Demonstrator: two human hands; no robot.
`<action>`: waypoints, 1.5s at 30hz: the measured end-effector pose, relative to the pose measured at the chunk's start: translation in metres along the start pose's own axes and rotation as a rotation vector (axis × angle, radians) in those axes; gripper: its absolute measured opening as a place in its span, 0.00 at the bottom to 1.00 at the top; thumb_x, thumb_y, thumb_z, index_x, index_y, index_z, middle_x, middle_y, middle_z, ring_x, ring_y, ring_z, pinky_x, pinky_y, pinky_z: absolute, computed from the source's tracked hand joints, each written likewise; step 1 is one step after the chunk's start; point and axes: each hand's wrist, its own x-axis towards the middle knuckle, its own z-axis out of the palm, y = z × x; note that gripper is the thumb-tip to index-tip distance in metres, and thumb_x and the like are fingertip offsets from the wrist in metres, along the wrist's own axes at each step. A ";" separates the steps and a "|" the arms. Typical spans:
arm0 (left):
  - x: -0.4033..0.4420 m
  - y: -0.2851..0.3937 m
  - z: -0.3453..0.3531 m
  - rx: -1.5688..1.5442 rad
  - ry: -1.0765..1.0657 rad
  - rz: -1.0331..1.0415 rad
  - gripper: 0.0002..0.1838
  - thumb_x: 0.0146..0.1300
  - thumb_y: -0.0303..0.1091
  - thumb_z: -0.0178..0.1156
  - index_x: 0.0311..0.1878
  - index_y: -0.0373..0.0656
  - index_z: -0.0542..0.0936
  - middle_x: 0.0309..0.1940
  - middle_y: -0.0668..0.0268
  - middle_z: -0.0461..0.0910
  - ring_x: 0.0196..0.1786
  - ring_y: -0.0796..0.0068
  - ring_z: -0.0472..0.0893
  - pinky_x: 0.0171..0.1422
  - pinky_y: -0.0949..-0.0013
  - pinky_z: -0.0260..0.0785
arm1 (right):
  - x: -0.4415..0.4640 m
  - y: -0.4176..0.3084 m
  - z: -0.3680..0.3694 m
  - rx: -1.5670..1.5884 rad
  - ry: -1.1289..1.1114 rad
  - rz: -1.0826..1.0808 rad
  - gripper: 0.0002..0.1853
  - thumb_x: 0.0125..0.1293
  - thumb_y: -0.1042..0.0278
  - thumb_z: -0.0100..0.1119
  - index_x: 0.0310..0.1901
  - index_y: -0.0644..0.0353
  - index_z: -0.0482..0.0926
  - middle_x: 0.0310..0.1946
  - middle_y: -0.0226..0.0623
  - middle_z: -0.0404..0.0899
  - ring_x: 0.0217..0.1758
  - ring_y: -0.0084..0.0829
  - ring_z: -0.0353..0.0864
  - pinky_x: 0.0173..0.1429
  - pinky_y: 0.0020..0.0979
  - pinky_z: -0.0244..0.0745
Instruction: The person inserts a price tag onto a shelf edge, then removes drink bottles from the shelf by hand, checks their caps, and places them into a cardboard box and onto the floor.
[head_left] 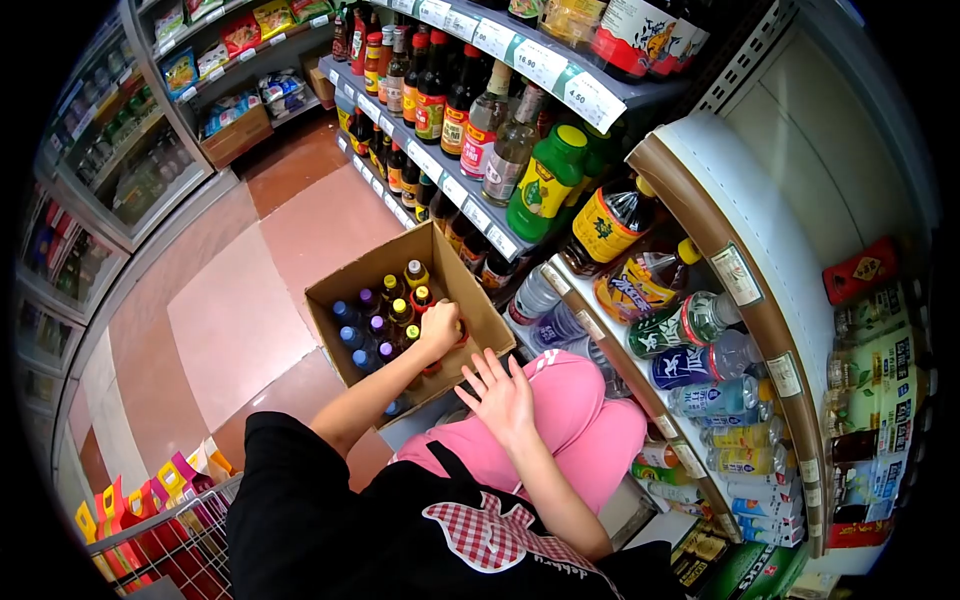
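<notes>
An open cardboard box (345, 272) stands on the floor, holding several upright bottles with blue, purple and yellow caps. My left hand (440, 328) reaches into its right side, with the fingers closed around the top of a bottle (461, 337); the hand covers most of that bottle. Beside it are yellow-capped bottles (402, 310) with dark contents. Just outside the box's near right corner, my right hand (500, 402) is held up above my pink trousers (580, 405). Its fingers are spread, and the palm is empty.
Sauce bottles line a grey shelf (450, 178) behind the box. To the right, a curved rack (640, 345) holds several drink bottles lying on their sides. A wire cart (190, 535) with colourful packages is at lower left. Glass-door coolers (150, 170) stand across the tiled floor (240, 310).
</notes>
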 end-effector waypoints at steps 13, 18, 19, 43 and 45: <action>-0.008 -0.044 0.080 0.099 -0.043 -0.129 0.09 0.45 0.22 0.65 0.33 0.37 0.81 0.41 0.48 0.80 0.42 0.49 0.83 0.44 0.53 0.78 | -0.012 -0.003 0.006 0.003 -0.048 -0.030 0.34 0.75 0.44 0.41 0.77 0.49 0.52 0.77 0.39 0.51 0.80 0.42 0.48 0.78 0.53 0.47; -0.009 -0.052 0.094 0.113 -0.024 -0.159 0.11 0.48 0.21 0.63 0.37 0.37 0.79 0.41 0.46 0.80 0.40 0.49 0.84 0.42 0.53 0.78 | -0.015 -0.007 0.006 -0.011 -0.050 -0.034 0.33 0.75 0.44 0.40 0.77 0.47 0.52 0.78 0.39 0.50 0.80 0.42 0.49 0.78 0.52 0.48; -0.008 -0.053 0.096 0.120 -0.034 -0.164 0.11 0.48 0.20 0.62 0.38 0.38 0.79 0.42 0.46 0.80 0.40 0.49 0.84 0.42 0.53 0.79 | -0.015 -0.008 0.006 -0.013 -0.046 -0.034 0.33 0.75 0.44 0.40 0.77 0.47 0.52 0.78 0.39 0.50 0.80 0.42 0.49 0.78 0.52 0.49; -0.008 -0.030 0.072 0.150 0.028 -0.223 0.12 0.51 0.26 0.65 0.40 0.40 0.78 0.40 0.54 0.81 0.41 0.52 0.84 0.42 0.54 0.79 | -0.023 -0.019 0.012 -0.012 -0.099 -0.065 0.33 0.75 0.44 0.38 0.77 0.47 0.52 0.78 0.42 0.50 0.80 0.43 0.49 0.78 0.51 0.49; -0.015 -0.008 0.038 0.030 0.127 -0.206 0.13 0.49 0.26 0.67 0.40 0.40 0.78 0.39 0.54 0.81 0.41 0.49 0.83 0.42 0.53 0.77 | -0.025 -0.022 0.017 -0.029 -0.110 -0.091 0.33 0.76 0.45 0.38 0.77 0.49 0.52 0.77 0.43 0.50 0.80 0.43 0.50 0.78 0.51 0.50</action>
